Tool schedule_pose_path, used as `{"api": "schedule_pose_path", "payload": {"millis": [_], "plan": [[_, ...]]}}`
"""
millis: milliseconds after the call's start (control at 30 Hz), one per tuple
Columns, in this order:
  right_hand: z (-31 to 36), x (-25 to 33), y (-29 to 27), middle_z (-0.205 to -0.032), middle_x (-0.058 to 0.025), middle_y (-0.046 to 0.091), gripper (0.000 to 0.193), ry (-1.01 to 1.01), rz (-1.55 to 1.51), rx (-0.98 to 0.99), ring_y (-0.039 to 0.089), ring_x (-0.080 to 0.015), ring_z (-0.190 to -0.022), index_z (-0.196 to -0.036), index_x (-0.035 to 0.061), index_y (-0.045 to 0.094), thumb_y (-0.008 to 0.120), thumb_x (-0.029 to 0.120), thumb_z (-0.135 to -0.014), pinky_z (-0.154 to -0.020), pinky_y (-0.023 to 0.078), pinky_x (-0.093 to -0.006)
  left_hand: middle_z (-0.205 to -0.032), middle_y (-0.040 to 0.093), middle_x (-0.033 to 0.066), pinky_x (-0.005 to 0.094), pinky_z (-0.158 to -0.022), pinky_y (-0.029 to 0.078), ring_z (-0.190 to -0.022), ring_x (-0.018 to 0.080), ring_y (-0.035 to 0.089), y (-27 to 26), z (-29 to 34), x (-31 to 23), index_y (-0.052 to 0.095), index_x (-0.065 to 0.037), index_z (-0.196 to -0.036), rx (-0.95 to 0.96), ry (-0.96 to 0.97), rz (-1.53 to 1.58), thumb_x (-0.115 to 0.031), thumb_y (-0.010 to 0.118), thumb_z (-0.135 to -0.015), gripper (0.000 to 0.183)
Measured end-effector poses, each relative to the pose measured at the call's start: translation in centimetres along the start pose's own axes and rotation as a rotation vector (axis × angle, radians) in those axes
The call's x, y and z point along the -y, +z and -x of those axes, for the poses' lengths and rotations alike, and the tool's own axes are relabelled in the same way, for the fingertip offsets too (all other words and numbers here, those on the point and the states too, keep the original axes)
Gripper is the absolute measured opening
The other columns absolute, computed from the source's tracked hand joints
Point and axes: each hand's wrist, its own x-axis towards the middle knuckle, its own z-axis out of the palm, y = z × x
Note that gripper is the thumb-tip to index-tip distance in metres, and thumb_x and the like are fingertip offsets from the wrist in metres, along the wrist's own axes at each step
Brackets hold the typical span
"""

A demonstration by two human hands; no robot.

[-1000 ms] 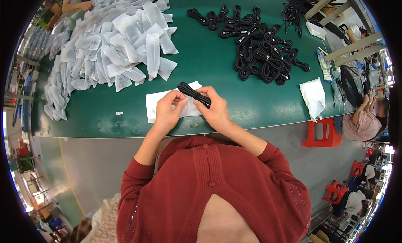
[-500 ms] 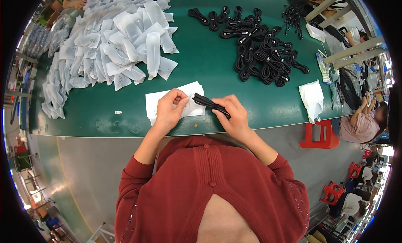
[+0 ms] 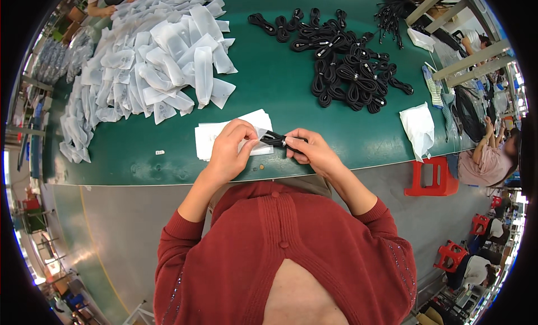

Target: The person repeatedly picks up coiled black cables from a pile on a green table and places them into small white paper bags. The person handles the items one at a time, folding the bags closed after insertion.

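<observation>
A black coiled cable bundle is pinched between the thumb and fingers of my right hand. Its left end sits at the mouth of a translucent bag, and seems to be partly inside it. My left hand is closed on the edge of that bag with thumb and forefinger. Beneath both lies a stack of flat white bags near the table's front edge. How far the cable reaches into the bag is hard to make out.
Filled frosted bags form a big heap on the green table at the left. Black coiled cables are piled at the right back, with a white plastic bag nearer. A red stool stands beyond the table's right front edge.
The cable bundle has moved left against the bag's mouth, and its tip is now behind the translucent film. My right hand has shifted its grip along the bundle.
</observation>
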Motion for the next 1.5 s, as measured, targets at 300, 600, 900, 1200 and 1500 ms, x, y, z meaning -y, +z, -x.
{"api": "schedule_pose_path", "payload": {"millis": [300,600,900,1200,1500], "plan": [[-0.5,-1.0,1.7,-0.102,-0.0079,0.058,0.024,-0.802,0.688,-0.079,0.058,-0.0175,-0.091,-0.114,0.0053,0.068,0.068,0.013,-0.091,-0.078,0.049,-0.0297,-0.094,0.062,0.0101,0.0356,-0.078,0.048,-0.089,0.0285,0.059,0.4,-1.0,-0.6,0.059,-0.002,-0.086,0.006,0.041,-0.030,0.003,0.067,-0.081,0.010],[-2.0,1.7,2.1,-0.118,-0.0104,0.049,0.039,-1.062,0.427,-0.163,0.056,-0.0113,-0.085,-0.132,0.0003,0.056,0.061,0.006,-0.094,-0.075,0.047,-0.0249,-0.106,0.057,-0.0003,0.0227,-0.081,0.039,-0.091,0.0084,0.051,-4.4,-5.5,-0.4,0.061,-0.004,-0.094,-0.091,-0.238,0.642,-0.015,0.064,-0.094,0.011],[-3.4,4.3,4.4,-0.118,-0.0131,0.055,0.039,-1.161,0.517,-0.191,0.064,-0.0166,-0.085,-0.131,0.0020,0.059,0.061,0.003,-0.091,-0.072,0.051,-0.0276,-0.104,0.060,0.0000,0.0215,-0.078,0.039,-0.086,0.0067,0.051,-2.2,-8.0,-0.2,0.062,-0.004,-0.095,-0.070,-0.172,0.695,-0.018,0.064,-0.095,0.014],[-4.6,6.8,0.8,-0.103,-0.0132,0.063,0.021,-1.162,0.896,-0.617,0.063,-0.0252,-0.076,-0.109,0.0062,0.068,0.066,0.012,-0.090,-0.063,0.052,-0.0345,-0.116,0.066,0.0110,0.0266,-0.089,0.047,-0.098,0.0142,0.062,-8.5,-9.4,3.1,0.064,0.001,-0.110,-0.459,-0.209,0.910,-0.015,0.061,-0.097,0.020],[-8.1,4.1,-4.3,-0.093,-0.0178,0.051,0.028,-0.833,1.574,-0.791,0.061,-0.0341,-0.078,-0.097,0.0017,0.059,0.076,0.016,-0.080,-0.063,0.054,-0.0433,-0.104,0.062,0.0075,0.0312,-0.082,0.048,-0.095,0.0200,0.059,-2.1,-3.5,0.7,0.066,-0.005,-0.100,0.009,0.036,-0.114,-0.004,0.077,-0.077,0.026]]}}
